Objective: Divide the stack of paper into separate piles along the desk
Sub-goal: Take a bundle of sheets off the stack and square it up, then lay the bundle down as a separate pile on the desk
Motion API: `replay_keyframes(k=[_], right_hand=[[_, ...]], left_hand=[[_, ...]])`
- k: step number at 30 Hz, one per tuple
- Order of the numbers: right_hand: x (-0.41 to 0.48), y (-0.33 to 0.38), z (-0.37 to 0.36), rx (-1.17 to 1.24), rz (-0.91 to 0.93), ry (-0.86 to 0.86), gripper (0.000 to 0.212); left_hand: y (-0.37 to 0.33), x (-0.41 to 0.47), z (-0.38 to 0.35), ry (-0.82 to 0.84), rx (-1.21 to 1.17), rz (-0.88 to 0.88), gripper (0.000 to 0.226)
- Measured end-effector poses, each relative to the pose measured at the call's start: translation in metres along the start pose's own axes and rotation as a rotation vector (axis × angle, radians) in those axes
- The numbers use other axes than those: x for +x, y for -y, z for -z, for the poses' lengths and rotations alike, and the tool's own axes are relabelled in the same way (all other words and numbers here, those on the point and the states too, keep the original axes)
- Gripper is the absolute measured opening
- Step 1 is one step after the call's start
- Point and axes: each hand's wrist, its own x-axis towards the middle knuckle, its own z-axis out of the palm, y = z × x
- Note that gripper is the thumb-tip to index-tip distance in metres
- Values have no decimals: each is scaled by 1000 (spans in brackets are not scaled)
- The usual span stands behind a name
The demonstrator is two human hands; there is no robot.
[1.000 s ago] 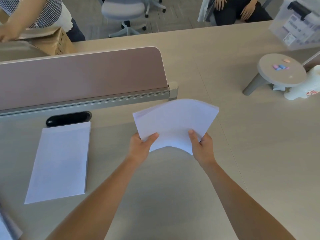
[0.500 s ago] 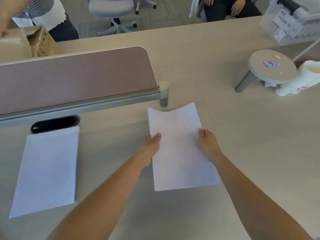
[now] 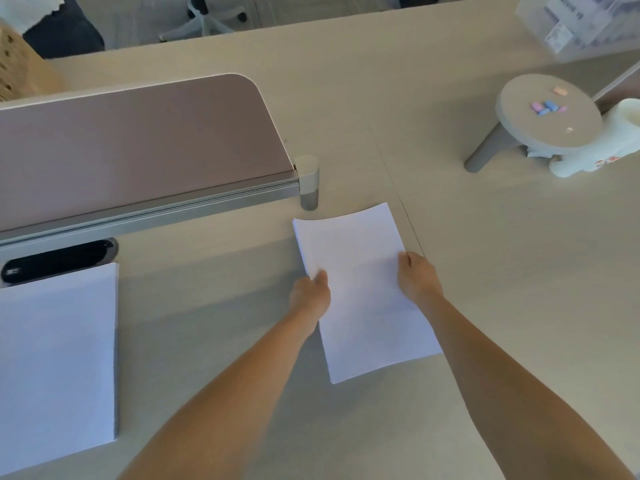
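Observation:
A thin pile of white paper (image 3: 363,299) lies flat on the light wooden desk (image 3: 502,306) in the middle of the view. My left hand (image 3: 310,294) grips its left edge, thumb on top of the sheets. At the pile's right edge, my right hand (image 3: 417,277) holds it with curled fingers. A thicker stack of white paper (image 3: 57,362) lies on the desk at the far left, apart from both hands.
A brown partition screen (image 3: 138,147) on a metal rail stands behind the papers, ending in a post (image 3: 309,183). A black cable port (image 3: 57,259) sits above the left stack. At the right stand a small round stand (image 3: 547,110) and a white object (image 3: 609,143).
The bent bundle held in the air one second ago has come down and now lies flat on the desk. Both hands slid to its side edges and still hold it.

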Motion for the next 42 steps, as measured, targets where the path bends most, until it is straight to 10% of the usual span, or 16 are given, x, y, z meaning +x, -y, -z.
replay_keyframes(k=[12, 20, 34, 42], right_hand=[[-31, 20, 23, -342, -48, -15, 58], [-139, 69, 9, -223, 328, 181, 46], [-367, 210, -193, -24, 667, 703, 34], [-479, 282, -346, -199, 668, 719, 36]], left_hand=[[6, -33, 50, 185, 211, 61, 34], [49, -81, 139, 120, -51, -12, 26], [245, -182, 371, -298, -390, -48, 21], [395, -170, 518, -546, -397, 82, 42]])
